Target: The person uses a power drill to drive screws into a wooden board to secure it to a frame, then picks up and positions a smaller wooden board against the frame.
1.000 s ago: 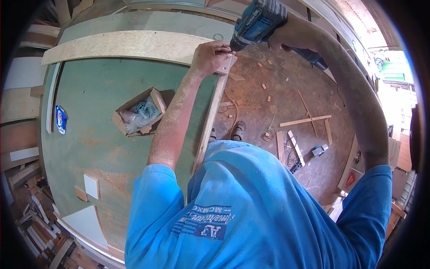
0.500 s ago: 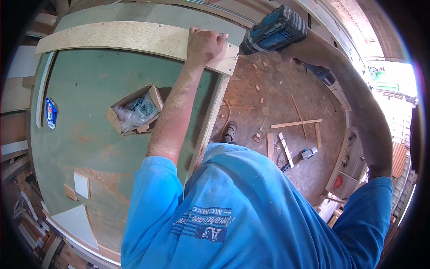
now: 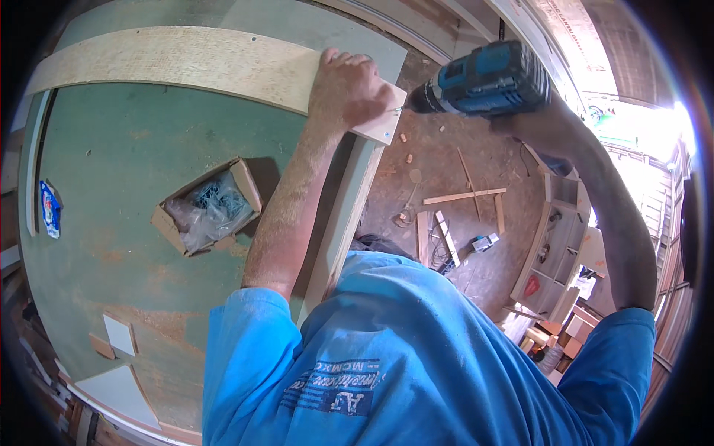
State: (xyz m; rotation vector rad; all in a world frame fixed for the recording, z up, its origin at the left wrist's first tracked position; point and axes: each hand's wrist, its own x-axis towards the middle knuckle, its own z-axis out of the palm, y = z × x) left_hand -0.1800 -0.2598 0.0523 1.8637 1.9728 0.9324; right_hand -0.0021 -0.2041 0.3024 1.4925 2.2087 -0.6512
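Observation:
My left hand (image 3: pixel 348 89) grips the right end of a long pale wooden board (image 3: pixel 186 59), its fingers closed over the far edge. In my right hand (image 3: pixel 529 125) is a blue and black cordless drill (image 3: pixel 480 80), held almost level. Its bit points left and meets a small screw (image 3: pixel 399 110) at the board's end, just right of my left hand. A second screw head shows close by in that corner. Under this end, a narrower wooden rail (image 3: pixel 343 208) runs back toward my body and forms a corner with the board.
On the green tabletop (image 3: pixel 111 245) an open cardboard box (image 3: pixel 208 206) holds screws in clear plastic. A blue packet (image 3: pixel 50 209) and white offcuts (image 3: pixel 119 334) lie on the left. Wood strips (image 3: pixel 465 196) and a power tool (image 3: pixel 485 242) are on the floor. Shelving (image 3: pixel 550 245) stands right.
The drill has become more level and appears lower and further right, its bit still at the screw. My left hand keeps its grip on the board. The whole view has shifted slightly.

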